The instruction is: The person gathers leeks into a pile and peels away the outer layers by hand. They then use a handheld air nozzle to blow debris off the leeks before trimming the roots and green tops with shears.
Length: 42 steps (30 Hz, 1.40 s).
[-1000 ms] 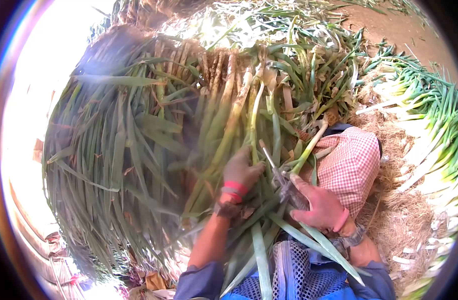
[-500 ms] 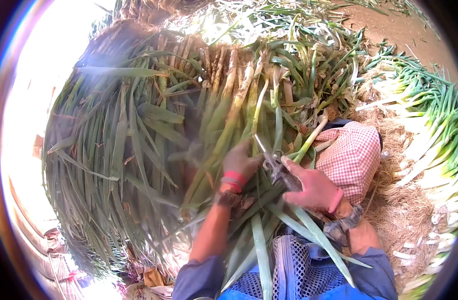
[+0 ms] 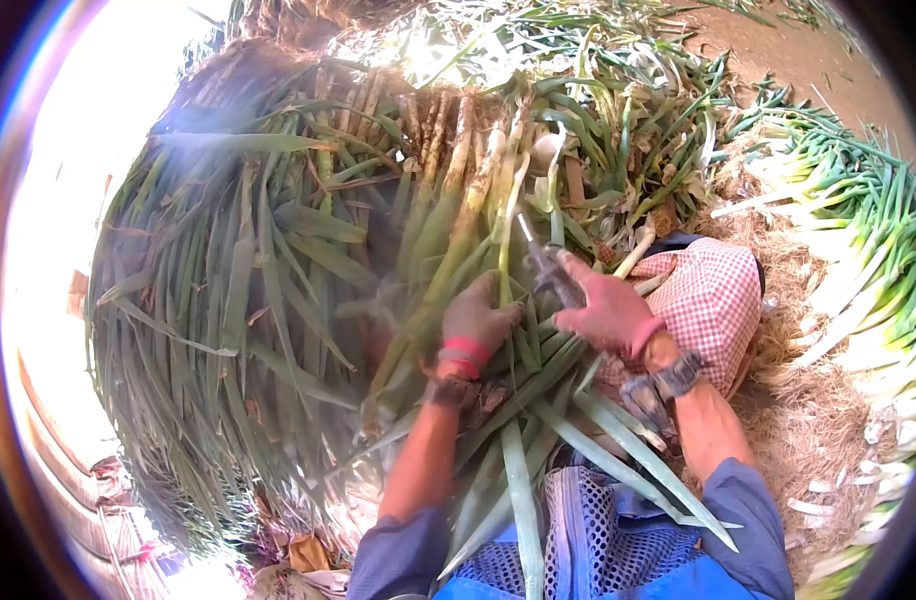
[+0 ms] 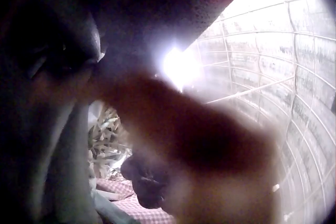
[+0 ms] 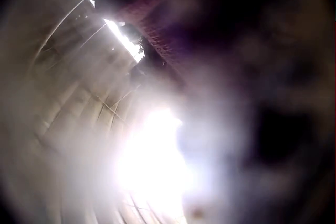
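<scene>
In the head view, my gloved left hand [image 3: 478,322] grips a green onion [image 3: 511,215] low on its stalk, its pale end pointing away from me. My gloved right hand [image 3: 612,312] holds a blow gun [image 3: 552,274] with a dark body and a thin metal nozzle. The nozzle tip lies just right of the gripped stalk's pale part. Long green leaves [image 3: 520,500] trail below the hands over my lap. Both wrist views are mostly dark, blurred and glared, and hide the hands' work.
A large heap of untrimmed green onions [image 3: 248,250] fills the left. Loose peeled leaves [image 3: 668,150] lie behind. A checked cloth [image 3: 713,300] covers my knee. Rows of cleaned green onions [image 3: 878,230] lie at right, beside dry root litter [image 3: 808,450].
My right hand has moved forward and slightly left with the blow gun, raising the nozzle along the stalk. My left hand stays nearly in place on the green onion.
</scene>
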### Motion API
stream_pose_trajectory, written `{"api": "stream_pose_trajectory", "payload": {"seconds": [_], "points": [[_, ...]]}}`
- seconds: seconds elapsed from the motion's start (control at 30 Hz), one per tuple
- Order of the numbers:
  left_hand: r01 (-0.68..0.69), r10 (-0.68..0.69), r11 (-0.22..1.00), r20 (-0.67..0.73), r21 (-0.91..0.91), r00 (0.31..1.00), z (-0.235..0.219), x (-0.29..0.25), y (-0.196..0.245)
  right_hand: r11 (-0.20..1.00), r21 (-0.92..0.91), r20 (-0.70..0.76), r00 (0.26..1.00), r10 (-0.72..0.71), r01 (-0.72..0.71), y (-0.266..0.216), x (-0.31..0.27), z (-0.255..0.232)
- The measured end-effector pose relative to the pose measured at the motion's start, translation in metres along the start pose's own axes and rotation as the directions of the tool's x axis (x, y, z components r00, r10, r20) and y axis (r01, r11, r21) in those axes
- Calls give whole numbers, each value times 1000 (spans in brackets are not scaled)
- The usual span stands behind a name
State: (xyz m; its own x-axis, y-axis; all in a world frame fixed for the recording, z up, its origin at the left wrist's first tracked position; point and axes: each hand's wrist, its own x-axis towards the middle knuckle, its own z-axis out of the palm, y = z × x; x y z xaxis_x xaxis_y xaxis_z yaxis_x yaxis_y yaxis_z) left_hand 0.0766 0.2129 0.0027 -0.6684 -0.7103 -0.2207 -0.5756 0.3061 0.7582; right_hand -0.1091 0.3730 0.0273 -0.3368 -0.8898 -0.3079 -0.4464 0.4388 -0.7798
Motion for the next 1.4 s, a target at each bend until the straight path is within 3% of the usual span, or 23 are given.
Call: {"api": "stream_pose_trajectory", "payload": {"seconds": [0.07,0.17,0.23,0.3,0.4,0.47,0.5,0.53,0.57,0.63,0.67,0.7,0.77,0.8,0.87,0.93,1.0,1.03,1.1,1.17,1.2,1.33,1.4], "points": [[107,-113,977,21,187,993,-7,-2,20,994,-15,-26,994,106,-106,7,9,-3],[51,-52,984,0,172,999,-4,-4,20,997,7,-82,994,79,-79,26,-8,-1],[73,-79,990,48,123,996,-5,-6,25,986,44,-10,987,159,-159,8,-42,-9],[93,-101,993,100,78,990,-8,-11,38,998,62,83,996,25,-31,10,-70,-4],[109,-121,991,164,81,979,-6,-25,55,995,58,55,995,79,-82,4,-99,-7],[-73,70,995,48,67,996,3,-39,57,995,76,-13,998,64,-63,9,-112,-5],[-70,67,995,45,68,997,4,-45,65,995,92,-79,996,46,-39,9,-114,-6],[-22,10,996,125,89,992,4,-52,79,980,158,49,992,115,-121,-7,-118,-20],[23,-46,993,202,114,978,7,-58,86,980,158,51,992,113,-119,-1,-117,-14],[-235,131,923,325,304,936,33,-72,66,969,63,-118,965,-232,241,11,-115,-1],[-270,118,907,422,324,899,42,-82,66,993,92,-27,998,-65,67,6,-112,-9],[-309,100,889,513,339,852,45,-88,73,993,91,-27,997,-68,70,7,-104,-12],[-339,114,886,558,318,822,35,-85,80,995,29,-52,994,100,-99,9,-90,-14],[-366,124,882,603,296,788,27,-82,83,997,37,-63,995,76,-74,7,-89,-15],[-373,221,881,444,292,868,3,-58,83,997,61,-41,998,55,-53,3,-88,-13],[-369,331,852,165,372,929,-17,-30,72,996,84,-21,999,36,-34,1,-86,-10],[-265,292,832,21,487,956,-23,1,45,998,66,5,1000,23,-23,1,-80,-2],[-265,294,832,18,487,956,-26,13,44,998,55,16,1000,15,-16,0,-76,1],[-90,37,706,90,703,995,-28,30,41,997,80,67,998,-18,12,-3,-76,9],[-73,33,697,69,714,997,-28,39,40,998,11,20,997,-68,68,-4,-74,15],[-41,-16,703,73,710,997,-29,41,48,998,-46,28,999,41,-40,-12,-73,10],[-19,-58,679,79,734,995,-27,50,47,998,-2,56,997,-60,61,-9,-72,13],[-22,-72,656,92,755,993,-23,55,44,1000,-21,81,997,-20,22,-15,-62,12]]}}
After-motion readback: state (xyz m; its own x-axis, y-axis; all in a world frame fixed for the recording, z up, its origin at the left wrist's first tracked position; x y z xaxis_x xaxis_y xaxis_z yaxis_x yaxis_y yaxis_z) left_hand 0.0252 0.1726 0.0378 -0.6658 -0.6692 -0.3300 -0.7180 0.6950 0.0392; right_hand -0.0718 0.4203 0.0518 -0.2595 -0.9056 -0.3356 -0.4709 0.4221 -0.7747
